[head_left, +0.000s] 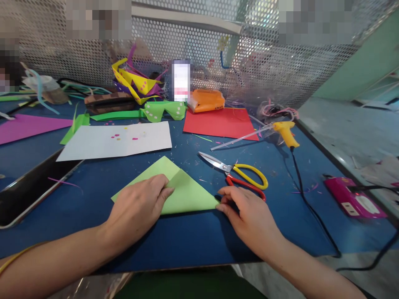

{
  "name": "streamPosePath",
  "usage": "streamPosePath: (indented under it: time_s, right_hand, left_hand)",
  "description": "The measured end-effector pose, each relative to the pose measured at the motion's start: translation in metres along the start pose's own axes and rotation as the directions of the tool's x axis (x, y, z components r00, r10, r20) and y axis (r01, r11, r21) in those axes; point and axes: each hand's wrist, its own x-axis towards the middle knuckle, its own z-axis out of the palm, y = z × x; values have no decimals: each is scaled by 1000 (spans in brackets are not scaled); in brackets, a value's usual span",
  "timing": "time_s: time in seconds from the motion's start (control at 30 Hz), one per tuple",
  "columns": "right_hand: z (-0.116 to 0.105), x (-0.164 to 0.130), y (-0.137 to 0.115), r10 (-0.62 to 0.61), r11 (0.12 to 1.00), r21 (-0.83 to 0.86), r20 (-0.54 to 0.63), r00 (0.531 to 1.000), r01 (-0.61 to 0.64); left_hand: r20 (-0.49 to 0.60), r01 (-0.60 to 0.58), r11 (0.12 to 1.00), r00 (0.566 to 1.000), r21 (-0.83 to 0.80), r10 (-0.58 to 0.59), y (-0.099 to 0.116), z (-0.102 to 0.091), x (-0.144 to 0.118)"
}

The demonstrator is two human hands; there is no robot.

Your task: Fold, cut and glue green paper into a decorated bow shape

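Far left: a dark tablet-like slab [34, 187] lying flat on the blue table [193, 241], a purple sheet [28, 126] beyond it, a white sheet [115, 141] speckled with tiny coloured bits just behind the work area

Pressed flat, palm down, on the left half of the light green folded paper [183, 191]: the left hand [137, 209], fingers [163, 187] spread only slightly and closed together at the tips, gripping nothing, merely pinning the sheet to the table, probably to keep the fold from springing up. Fingertips resting right along the diagonal fold edge near the paper's middle, so the crease sits just under and beside them

Paper itself lying flat in front of the body, between both hands, folded into a triangle-like shape, its apex pointing away, its long edge facing the body

Touching the paper's right corner: the right hand [249, 214], fingers [226, 199] lightly curled and low, thumb and forefinger at the corner tip; whether pinching it or only pressing, cannot tell. Likely steadying that end against the left hand's push

Just behind the right hand, nearly touching the knuckles: scissors [240, 174] with yellow and red handles, blades shut, kept within reach. Farther back a red sheet [220, 122] and a yellow glue gun [285, 133], its black cord running down the table's right side; a pink device [352, 199] at far right
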Motion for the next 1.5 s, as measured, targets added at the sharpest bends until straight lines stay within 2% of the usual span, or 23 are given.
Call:
streamPosePath:
  time_s: [0.1,0.3,0.4,0.57,0.93,1.17,1.3,1.5]
  right_hand:
    - [0,1,-2,13,1000,-13,8,1000,-13]
    - [4,2,-4,-1,995,-97,19,1000,3]
    - [7,2,-6,-3,988,-155,8,1000,4]
    - [9,0,-7,-22,988,-155,-22,1000,18]
    - [12,-3,-7,-42,991,-133,-71,997,32]
    - [14,1,-10,-85,965,-255,-59,995,67]
    - [14,2,-11,-98,952,-297,-63,993,76]
    - [15,1,-11,-86,965,-256,-76,993,64]
  left_hand:
    - [1,-19,1000,1000,22,19,2,0,2]
    - [54,31,999,998,35,-33,2,-3,7]
    - [39,1,993,999,115,-5,1,-1,6]
    - [1,-48,980,999,194,48,1,3,4]
    - [-43,-36,999,998,31,37,-1,2,6]
    - [-40,2,998,999,-60,-5,-1,1,9]
    - [-12,39,998,999,-43,-40,1,-2,12]
    - [4,37,999,999,-3,-37,3,-3,12]
